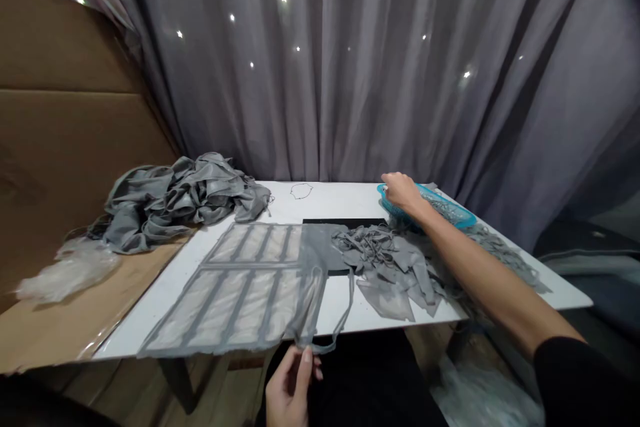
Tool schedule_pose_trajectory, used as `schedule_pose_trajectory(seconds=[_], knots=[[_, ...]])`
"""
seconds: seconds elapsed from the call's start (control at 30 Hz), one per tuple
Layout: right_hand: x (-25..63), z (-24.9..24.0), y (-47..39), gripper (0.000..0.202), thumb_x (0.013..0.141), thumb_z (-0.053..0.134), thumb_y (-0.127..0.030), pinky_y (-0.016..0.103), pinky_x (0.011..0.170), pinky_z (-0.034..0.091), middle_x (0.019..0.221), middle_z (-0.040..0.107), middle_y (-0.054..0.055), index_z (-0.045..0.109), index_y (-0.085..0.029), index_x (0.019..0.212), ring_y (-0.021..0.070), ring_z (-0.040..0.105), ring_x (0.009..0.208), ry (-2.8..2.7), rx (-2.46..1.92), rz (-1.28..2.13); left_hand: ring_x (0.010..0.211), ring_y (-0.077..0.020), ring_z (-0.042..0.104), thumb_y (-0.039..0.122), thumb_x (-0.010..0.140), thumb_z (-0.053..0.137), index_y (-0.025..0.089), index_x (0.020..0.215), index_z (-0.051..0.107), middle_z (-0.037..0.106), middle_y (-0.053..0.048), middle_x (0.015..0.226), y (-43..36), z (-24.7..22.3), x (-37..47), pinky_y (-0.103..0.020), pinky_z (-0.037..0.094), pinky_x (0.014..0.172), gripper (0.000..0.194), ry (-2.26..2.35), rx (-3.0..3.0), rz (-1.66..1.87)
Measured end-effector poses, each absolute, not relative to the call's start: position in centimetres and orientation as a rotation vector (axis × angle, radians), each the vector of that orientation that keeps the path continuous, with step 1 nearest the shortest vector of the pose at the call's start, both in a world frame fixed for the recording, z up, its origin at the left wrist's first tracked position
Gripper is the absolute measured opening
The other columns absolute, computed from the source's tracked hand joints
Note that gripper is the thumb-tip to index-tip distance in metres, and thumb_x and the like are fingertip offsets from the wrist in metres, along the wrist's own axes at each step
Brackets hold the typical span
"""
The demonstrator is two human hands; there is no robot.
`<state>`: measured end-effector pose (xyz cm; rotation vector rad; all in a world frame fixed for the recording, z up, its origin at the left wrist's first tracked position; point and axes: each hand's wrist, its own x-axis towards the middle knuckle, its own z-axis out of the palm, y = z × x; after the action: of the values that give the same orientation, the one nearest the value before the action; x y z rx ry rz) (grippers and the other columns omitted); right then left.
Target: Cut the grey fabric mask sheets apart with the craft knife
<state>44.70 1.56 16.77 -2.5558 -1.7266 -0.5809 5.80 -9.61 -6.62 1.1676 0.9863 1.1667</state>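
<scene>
A grey mesh hanging organizer [240,307] with rows of see-through pockets is spread over the front of the white table. My left hand [293,384] is at the table's front edge, thumb and fingers pinched on the organizer's lower edge, where a thin grey strap loops to the right. My right hand [401,190] is stretched out to the left end of a blue plastic basket [465,219], fingers curled. What those fingers hold, if anything, is too small to make out. Small shiny pieces fill the basket. Beside the organizer lies a heap of grey fabric strips [380,247].
A pile of grey fabric [185,200] sits at the back left, near crumpled clear plastic [70,270] on cardboard [135,287]. A black flat board [345,221] lies partly under the fabric. A thin loop [301,191] rests near the grey curtain [300,100].
</scene>
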Motion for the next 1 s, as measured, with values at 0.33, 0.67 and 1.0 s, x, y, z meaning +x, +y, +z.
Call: schedule_pose_trajectory(seconds=[0.33,0.67,1.0], knots=[[42.8,15.8,-5.9,0.018,0.097,0.069,-0.021,0.026,0.072,0.047,0.082,0.082,0.005,0.081,-0.017,0.084,0.0187,0.074,0.077,-1.799,-2.217,-0.263,0.066,-0.0213,0.066,0.080,0.090,0.075,0.019,0.083,0.081,0.071,-0.005,0.070,-9.6,-5.8,5.8,-0.029,0.054,0.068,0.062,0.915,1.245,1.040],[28.7,7.4,-11.1,0.014,0.088,0.081,-0.028,0.032,0.078,0.059,0.095,0.088,0.004,0.077,-0.023,0.075,0.0243,0.082,0.086,-1.519,-1.551,0.602,0.069,-0.0187,0.059,0.071,0.097,0.073,0.018,0.080,0.076,0.067,-0.003,0.072,-10.3,-4.3,6.3,-0.028,0.048,0.069,0.056,0.842,1.251,0.963],[23.4,3.6,-14.1,0.015,0.093,0.077,-0.022,0.037,0.095,0.054,0.095,0.083,0.003,0.073,-0.024,0.079,0.0233,0.076,0.097,-1.357,-1.452,0.604,0.069,-0.0177,0.055,0.069,0.102,0.067,0.019,0.074,0.067,0.061,-0.001,0.069,-10.1,-4.3,6.3,-0.028,0.044,0.070,0.057,0.809,1.347,0.859]])
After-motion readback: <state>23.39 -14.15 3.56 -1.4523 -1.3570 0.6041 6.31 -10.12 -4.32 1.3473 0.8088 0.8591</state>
